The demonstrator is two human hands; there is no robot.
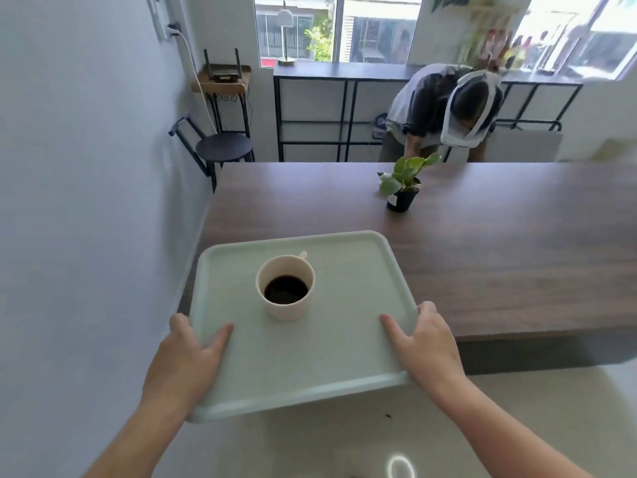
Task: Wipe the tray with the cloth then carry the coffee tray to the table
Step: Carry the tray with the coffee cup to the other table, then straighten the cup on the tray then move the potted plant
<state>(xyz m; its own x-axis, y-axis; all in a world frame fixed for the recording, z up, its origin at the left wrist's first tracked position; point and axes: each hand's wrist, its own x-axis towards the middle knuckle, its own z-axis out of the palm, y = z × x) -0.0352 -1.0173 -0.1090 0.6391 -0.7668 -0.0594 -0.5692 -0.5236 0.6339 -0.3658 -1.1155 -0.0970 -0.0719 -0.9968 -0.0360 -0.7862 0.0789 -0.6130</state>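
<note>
Here, hands: the left hand and the right hand each clasp a near corner of the pale green tray, thumbs lying flat on its top surface and the other fingers wrapped out of sight beneath the rim.
Arms: both bare forearms reach forward from the bottom of the frame, spread apart, wrists roughly level with the tray's near edge.
Tray: held between the two hands, its far part over the near corner of the dark wooden table and its near part out over the light floor; whether the far part rests on the table cannot be told.
Cup: a cream cup of black coffee stands upright on the tray, left of centre, between the two hands and nearer the left one, its handle turned away from the wearer.
Table: a small potted plant stands well beyond the tray.
Background: a second person in a head-mounted rig bends over the table's far edge; a black stool sits by the left wall.
</note>
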